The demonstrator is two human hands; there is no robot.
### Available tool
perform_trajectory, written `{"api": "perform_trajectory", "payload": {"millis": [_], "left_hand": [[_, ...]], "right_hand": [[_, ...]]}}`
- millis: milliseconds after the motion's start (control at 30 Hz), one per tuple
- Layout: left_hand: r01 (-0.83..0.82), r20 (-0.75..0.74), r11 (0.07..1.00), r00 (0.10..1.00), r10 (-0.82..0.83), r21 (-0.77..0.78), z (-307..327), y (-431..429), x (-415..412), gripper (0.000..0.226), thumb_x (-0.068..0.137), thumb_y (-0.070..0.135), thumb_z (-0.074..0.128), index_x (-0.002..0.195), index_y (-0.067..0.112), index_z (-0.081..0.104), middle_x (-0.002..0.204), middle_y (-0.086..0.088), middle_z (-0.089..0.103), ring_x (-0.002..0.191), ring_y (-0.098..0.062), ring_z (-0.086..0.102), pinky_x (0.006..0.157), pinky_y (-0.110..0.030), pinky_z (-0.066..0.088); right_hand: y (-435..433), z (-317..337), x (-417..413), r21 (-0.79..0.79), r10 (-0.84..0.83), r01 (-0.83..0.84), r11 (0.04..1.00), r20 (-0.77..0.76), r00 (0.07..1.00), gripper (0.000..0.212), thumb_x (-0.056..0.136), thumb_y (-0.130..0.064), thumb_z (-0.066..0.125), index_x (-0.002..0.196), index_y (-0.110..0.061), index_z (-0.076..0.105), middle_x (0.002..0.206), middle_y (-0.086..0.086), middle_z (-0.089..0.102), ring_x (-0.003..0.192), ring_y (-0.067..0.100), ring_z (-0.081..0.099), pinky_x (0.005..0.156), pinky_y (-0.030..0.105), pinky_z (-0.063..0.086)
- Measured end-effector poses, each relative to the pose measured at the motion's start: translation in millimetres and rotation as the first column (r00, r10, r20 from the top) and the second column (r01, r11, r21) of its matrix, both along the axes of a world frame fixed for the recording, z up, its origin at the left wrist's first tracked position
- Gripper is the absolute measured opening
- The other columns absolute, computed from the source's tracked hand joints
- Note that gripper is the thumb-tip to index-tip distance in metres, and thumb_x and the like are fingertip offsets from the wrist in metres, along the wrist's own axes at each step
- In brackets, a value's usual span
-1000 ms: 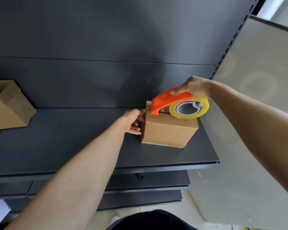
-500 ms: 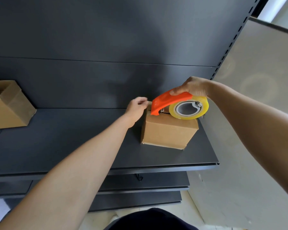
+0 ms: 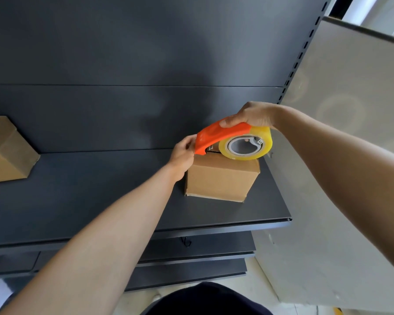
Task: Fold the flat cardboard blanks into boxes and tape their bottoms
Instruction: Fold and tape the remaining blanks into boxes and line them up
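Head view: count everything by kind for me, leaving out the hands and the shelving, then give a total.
Cardboard boxes: 2
Tape dispenser: 1
Total: 3

Dark shelf (image 3: 100, 201), small cardboard box (image 3: 221, 178) near its right end, second box (image 3: 5, 153) far left.

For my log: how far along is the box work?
Done: one folded box sits left on the shelf. In hand: right hand holds the orange tape dispenser on the small box; left hand at its front tip. Left: likely finishing this taping; no flat blanks visible.
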State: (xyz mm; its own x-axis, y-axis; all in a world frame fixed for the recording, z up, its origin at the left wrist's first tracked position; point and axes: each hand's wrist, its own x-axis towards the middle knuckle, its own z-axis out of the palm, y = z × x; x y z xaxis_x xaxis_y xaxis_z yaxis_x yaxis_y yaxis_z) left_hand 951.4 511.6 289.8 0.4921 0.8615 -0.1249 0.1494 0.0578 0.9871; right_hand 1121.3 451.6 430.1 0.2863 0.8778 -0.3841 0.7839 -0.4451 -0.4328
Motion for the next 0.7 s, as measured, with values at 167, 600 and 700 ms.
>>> {"api": "perform_trajectory", "payload": {"millis": [167,600,700], "left_hand": [[0.069,-0.101,0.994,0.993,-0.061,0.083,3,4,2,0.027,0.098,0.006,0.047,0.119,0.017,0.061,0.11,-0.004,0.063,0.103,-0.02,0.059,0.079,-0.017,0.04],[0.113,-0.261,0.979,0.963,-0.066,0.17,3,9,11,0.036,0.103,0.017,0.036,0.135,0.02,0.052,0.143,0.001,0.047,0.134,-0.014,0.038,0.104,-0.021,0.026],[0.102,-0.279,0.979,0.959,-0.049,0.176,3,10,15,0.036,0.103,0.017,0.036,0.135,0.02,0.052,0.143,0.001,0.047,0.135,-0.016,0.038,0.104,-0.023,0.027]], "right_hand": [[-11,4,7,-0.052,0.029,-0.032,0.998,-0.065,0.997,0.058,0.068,-0.069,0.064,0.103,-0.023,0.061,0.112,0.0,0.065,0.106,0.025,0.058,0.103,0.042,0.039],[-90,14,89,-0.065,-0.106,0.093,0.994,-0.227,0.968,0.05,0.059,-0.044,0.073,0.094,-0.008,0.068,0.075,0.003,0.075,0.066,0.019,0.069,0.067,0.03,0.048],[-117,16,113,-0.026,-0.159,0.157,0.987,-0.204,0.966,0.077,0.043,-0.064,0.077,0.094,-0.006,0.069,0.075,0.006,0.075,0.068,0.022,0.069,0.065,0.03,0.049]]}}
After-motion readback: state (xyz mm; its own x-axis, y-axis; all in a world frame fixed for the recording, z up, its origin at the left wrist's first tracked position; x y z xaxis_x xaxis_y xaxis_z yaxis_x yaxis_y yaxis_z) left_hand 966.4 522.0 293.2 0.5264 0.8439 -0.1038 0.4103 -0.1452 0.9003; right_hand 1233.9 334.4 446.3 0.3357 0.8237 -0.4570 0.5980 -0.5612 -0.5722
